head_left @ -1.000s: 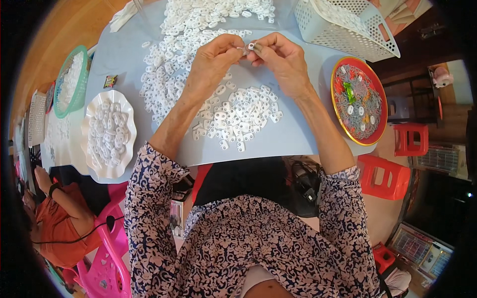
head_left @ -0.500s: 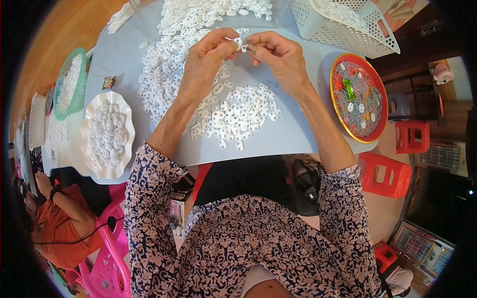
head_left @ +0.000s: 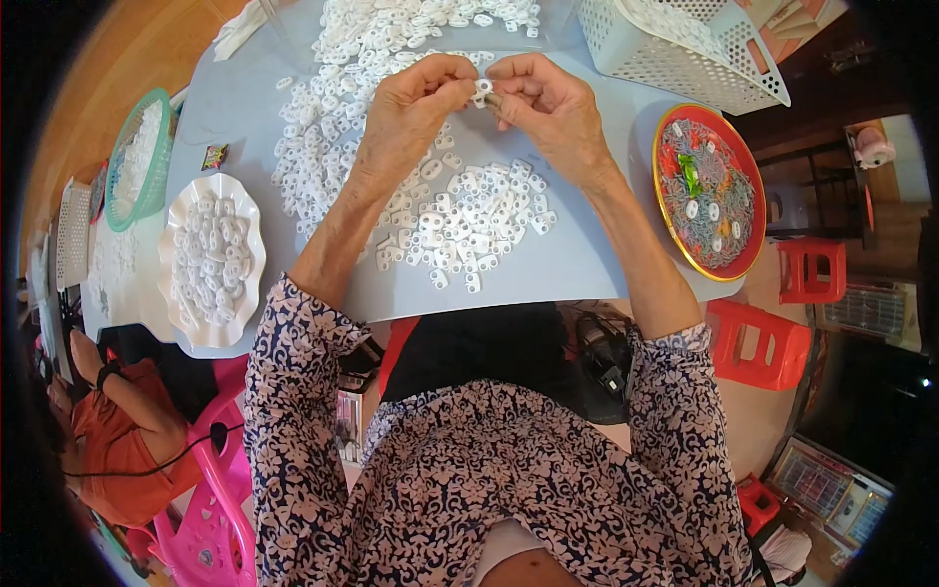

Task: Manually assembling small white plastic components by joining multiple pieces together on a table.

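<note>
Over the far middle of the table, my left hand (head_left: 416, 112) pinches a small white plastic piece with round holes (head_left: 483, 91) between thumb and fingertips. My right hand (head_left: 550, 110) meets it from the other side, its thumb and forefinger closed at the same piece. Whether a second small part sits between the right fingertips is hidden. Below the hands lies a heap of similar white pieces (head_left: 479, 220). A bigger spread of white oval pieces (head_left: 328, 147) runs along the left and far side of the table.
A white scalloped dish (head_left: 259, 256) of ovals stands left. At right are a red gold-rimmed tray (head_left: 659, 186) with small grey parts and a perforated white basket (head_left: 636, 59). A green basket (head_left: 161, 186), a pink chair (head_left: 210, 519), red stools (head_left: 758, 342) and a seated person (head_left: 132, 440) surround the table.
The white piece has turned between my fingertips, and its holes show more plainly. Both hands stay in nearly the same place, with the fingers slightly shifted.
</note>
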`<state>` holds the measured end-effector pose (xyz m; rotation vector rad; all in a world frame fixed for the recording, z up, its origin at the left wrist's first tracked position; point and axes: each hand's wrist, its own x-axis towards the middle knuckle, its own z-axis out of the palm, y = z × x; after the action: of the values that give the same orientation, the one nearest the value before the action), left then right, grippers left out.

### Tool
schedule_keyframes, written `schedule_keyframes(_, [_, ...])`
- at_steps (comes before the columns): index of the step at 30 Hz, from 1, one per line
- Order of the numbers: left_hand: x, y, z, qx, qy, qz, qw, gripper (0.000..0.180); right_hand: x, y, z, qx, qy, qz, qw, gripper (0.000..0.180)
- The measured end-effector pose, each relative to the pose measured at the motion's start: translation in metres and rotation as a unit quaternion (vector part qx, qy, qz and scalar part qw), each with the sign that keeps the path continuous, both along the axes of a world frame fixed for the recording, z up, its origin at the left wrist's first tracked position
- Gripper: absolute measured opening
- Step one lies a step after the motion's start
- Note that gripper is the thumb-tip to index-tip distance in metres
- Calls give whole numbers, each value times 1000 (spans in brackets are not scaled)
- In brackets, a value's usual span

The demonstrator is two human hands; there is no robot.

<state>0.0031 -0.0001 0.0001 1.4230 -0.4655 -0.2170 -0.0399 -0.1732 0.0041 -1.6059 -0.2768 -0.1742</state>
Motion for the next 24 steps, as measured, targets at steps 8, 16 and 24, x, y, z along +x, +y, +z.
schedule_keyframes(8, [1,0,0,-19,-11,-3,1000,12,-1,0,0,22,-1,-2,1000,19])
schedule_keyframes(16, [2,1,-3,49,-42,12,998,10,0,-4,4,-13,-2,-49,999,21])
schedule_keyframes(24, [-5,-4,0,78,-53,16,995,12,-4,3,8,-2,29,-46,999,17])
